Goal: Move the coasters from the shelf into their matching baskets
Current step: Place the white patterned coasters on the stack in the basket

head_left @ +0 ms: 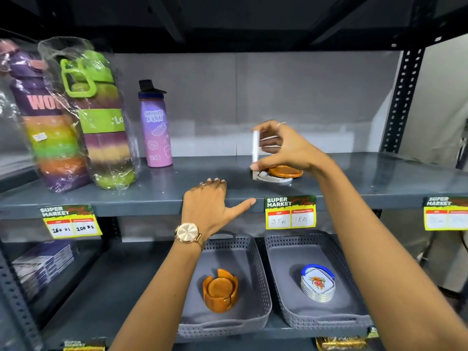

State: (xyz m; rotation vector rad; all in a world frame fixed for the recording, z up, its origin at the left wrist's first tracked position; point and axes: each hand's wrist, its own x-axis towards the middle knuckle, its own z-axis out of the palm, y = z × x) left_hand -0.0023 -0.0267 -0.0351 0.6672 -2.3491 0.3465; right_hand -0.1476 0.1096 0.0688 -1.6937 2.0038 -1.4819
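Note:
My right hand [281, 150] pinches a white coaster [255, 148] and holds it on edge, upright, above the upper shelf [354, 183]. Just below that hand a brown wooden coaster [285, 171] lies on top of another white coaster [274, 179]. My left hand [210, 206] rests flat on the shelf's front edge, fingers spread, holding nothing. On the lower shelf stand two grey baskets. The left basket [255, 264] holds a brown wooden holder with coasters [220, 290]. The right basket [278, 264] holds a blue holder with white floral coasters [317, 283].
Three water bottles stand on the upper shelf at left: a purple wrapped one [43, 117], a green wrapped one [101, 117] and a slim lilac one [155, 127]. Price tags [290, 212] hang off the shelf edge. A perforated steel post [402, 97] rises at right.

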